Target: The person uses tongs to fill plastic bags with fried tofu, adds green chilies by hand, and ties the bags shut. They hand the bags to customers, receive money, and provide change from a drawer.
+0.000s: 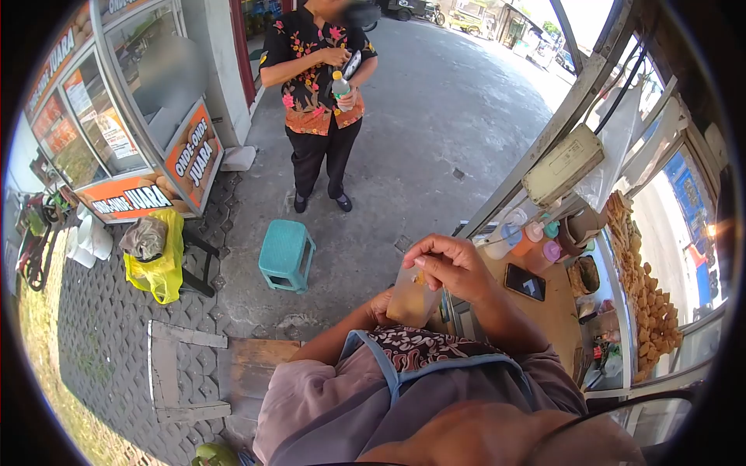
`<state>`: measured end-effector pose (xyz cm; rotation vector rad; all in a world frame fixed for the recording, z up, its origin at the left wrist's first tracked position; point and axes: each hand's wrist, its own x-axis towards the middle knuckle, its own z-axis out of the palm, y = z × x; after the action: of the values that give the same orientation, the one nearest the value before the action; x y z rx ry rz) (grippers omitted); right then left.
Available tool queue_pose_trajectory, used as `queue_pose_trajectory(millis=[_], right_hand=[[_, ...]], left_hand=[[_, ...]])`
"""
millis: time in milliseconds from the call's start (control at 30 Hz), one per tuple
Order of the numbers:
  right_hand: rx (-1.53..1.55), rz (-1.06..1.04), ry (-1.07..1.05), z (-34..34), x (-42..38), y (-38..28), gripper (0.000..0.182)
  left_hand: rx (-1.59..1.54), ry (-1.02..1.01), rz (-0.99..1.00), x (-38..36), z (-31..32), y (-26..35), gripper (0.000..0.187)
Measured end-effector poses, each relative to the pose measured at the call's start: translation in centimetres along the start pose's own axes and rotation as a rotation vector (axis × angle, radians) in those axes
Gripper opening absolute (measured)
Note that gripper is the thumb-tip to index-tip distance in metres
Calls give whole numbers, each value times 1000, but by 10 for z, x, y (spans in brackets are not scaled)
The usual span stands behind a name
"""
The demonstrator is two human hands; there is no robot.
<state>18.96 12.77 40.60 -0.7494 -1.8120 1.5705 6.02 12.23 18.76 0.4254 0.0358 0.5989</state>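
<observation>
Head view: person at a street food cart, both hands raised before the chest.
Right hand (451, 268): fingers pinched on the top edge of a small plastic bag (412, 297) of amber liquid, just left of the cart counter (553, 311).
Left hand (381, 305): mostly hidden behind the bag; seems to support it, grip cannot be told.
Bag: upright, between the hands, off the counter.
Counter: phone (525, 281) lying flat; squeeze bottles (519, 237) at its far edge; fried snacks (649, 299) piled to its right.
Beyond counter: teal stool (286, 255); a standing person (320, 85) holding a bottle.
Step, judged: closing the bag's neck.
Next move calls for: firm pinch, bag kept upright.
</observation>
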Motion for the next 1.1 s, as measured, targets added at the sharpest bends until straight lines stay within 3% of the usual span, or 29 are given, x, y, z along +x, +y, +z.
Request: queue_pose_trajectory(millis=[133,433,533,633,733,1100], right_hand=[[-43,10,-21,0,-2,-2,13],[47,-53,-39,9,7,10,15],[55,-73,-55,8,11,16,16],[80,-50,-56,8,11,18,17],[96,-63,-58,5,12,21,19],[98,-79,46,-14,8,24,22]], left_hand=[[83,58,71,-9,7,-4,58],[-69,164,174,-31,23,0,61],[-54,173,219,-32,25,-2,53],[-55,142,198,-30,17,-3,51],[-70,156,180,-25,10,-3,62],[-150,164,111,-3,2,3,54]])
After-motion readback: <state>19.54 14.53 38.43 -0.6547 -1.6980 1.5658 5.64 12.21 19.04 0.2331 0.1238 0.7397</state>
